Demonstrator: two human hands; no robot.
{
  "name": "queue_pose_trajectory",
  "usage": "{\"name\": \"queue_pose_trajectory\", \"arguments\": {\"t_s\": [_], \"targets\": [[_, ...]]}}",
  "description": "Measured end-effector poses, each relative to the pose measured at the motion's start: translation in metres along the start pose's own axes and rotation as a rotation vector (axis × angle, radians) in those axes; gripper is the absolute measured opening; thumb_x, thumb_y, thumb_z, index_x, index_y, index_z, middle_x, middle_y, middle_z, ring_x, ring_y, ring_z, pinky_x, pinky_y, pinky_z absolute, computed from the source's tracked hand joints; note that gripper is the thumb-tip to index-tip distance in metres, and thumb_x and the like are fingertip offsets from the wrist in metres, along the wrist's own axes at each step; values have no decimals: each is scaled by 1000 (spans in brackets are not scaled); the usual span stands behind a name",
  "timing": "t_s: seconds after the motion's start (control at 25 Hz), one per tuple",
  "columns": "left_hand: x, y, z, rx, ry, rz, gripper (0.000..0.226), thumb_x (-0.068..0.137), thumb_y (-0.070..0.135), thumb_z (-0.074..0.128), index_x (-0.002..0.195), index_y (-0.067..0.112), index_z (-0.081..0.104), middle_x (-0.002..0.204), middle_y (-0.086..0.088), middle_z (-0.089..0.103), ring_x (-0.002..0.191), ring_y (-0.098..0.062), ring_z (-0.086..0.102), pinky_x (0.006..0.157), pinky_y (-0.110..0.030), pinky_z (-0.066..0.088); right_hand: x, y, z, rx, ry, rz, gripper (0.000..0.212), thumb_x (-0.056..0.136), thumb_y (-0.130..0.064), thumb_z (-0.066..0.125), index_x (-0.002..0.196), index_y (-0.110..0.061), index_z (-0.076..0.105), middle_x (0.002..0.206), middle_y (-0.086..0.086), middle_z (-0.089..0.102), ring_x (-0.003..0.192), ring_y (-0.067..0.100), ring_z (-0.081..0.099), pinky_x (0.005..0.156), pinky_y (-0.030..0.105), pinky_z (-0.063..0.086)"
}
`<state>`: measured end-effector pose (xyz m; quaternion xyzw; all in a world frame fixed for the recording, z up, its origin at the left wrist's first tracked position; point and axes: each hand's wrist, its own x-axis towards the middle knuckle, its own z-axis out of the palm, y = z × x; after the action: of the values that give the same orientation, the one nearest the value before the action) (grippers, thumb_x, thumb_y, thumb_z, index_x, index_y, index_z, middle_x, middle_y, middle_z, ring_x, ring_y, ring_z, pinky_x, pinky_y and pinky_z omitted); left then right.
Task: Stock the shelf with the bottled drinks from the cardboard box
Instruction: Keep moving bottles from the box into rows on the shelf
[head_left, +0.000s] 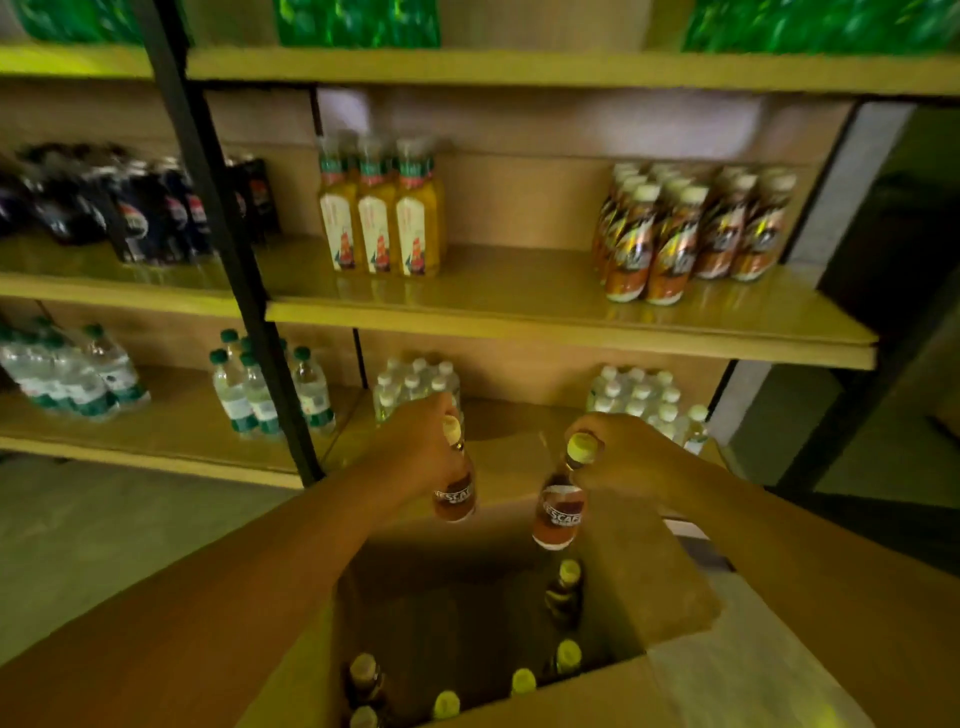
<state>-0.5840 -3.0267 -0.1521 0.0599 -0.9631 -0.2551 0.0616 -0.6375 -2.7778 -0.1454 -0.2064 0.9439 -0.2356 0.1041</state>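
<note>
Two coffee bottles are hanging by their necks: you are gripping one (454, 491) in your left hand (415, 447) and one (560, 512) in your right hand (623, 457), above the cardboard box (665, 587). Several capped bottles (566, 657) are still waiting inside, so the shelf (519, 312) is far from stocked.

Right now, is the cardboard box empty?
No, several capped bottles stand inside the cardboard box, below both hands.

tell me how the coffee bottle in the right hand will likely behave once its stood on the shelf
The coffee bottle looks tall and narrow, so it may tip if nudged. It seems full, hence probably fairly heavy. Held only by its cap in the right hand, it could swing.
</note>
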Motion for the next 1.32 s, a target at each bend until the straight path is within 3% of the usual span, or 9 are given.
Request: {"name": "queue_pose_trajectory", "arguments": {"t_s": [0.08,0.2,0.28,0.36,0.48,0.68,0.92,1.12,1.32], "targets": [[16,37,-37,-36,45,64,44,77,24,74,116,25,54,110,-1,61,93,-21,58,63,-27,46,-9,-17,-47,67,92,23,25,75,-18,77,95,-25,64,89,-7,62,83,14,60,63,25,43],[31,88,-75,-195,104,142,41,73,21,79,106,28,54,105,1,61,90,-17,59,58,-25,41,-28,-28,-105,224,286,7,27,73,-13,78,97,-20,66,92,2,67,86,21,64,70,35,52],[38,120,-87,-278,147,184,43,72,23,81,105,28,53,102,3,61,92,-17,60,67,-29,50,-39,-27,-137,314,392,-23,23,76,-11,77,95,-21,67,89,3,70,86,22,67,76,38,55],[46,155,-91,-351,176,221,43,74,25,80,108,27,54,102,4,63,93,-17,62,77,-35,54,-47,-20,-167,393,441,-15,22,80,-11,76,97,-21,66,87,0,70,81,15,66,71,28,54],[61,200,-82,-419,178,286,39,78,25,77,111,29,57,103,7,65,94,-13,62,73,-31,53,-41,12,-203,444,487,6,30,79,-17,77,106,-25,68,95,-5,73,91,13,69,79,30,56],[96,273,-40,-516,189,310,38,83,21,73,117,27,57,109,7,65,96,-11,62,64,-20,47,-28,78,-249,493,529,-81,27,84,-11,72,104,-29,68,98,-7,73,90,7,68,71,20,51],[155,339,19,-519,244,248,39,81,19,74,117,28,58,111,2,65,101,-19,63,81,-36,55,1,160,-283,533,590,-111,37,83,-7,70,111,-30,67,100,-12,71,95,5,66,75,21,53],[191,364,51,-509,185,230,52,85,19,71,133,25,53,121,1,63,103,-16,60,68,-18,46,32,198,-294,542,580,-101,37,85,-11,70,115,-32,67,104,-11,72,98,6,65,82,27,55],[217,375,62,-491,139,240,52,85,18,71,133,27,52,121,1,63,109,-19,60,80,-27,50,51,211,-296,516,572,-75,36,87,-12,68,116,-33,62,100,-13,67,93,4,61,70,16,46]]}}
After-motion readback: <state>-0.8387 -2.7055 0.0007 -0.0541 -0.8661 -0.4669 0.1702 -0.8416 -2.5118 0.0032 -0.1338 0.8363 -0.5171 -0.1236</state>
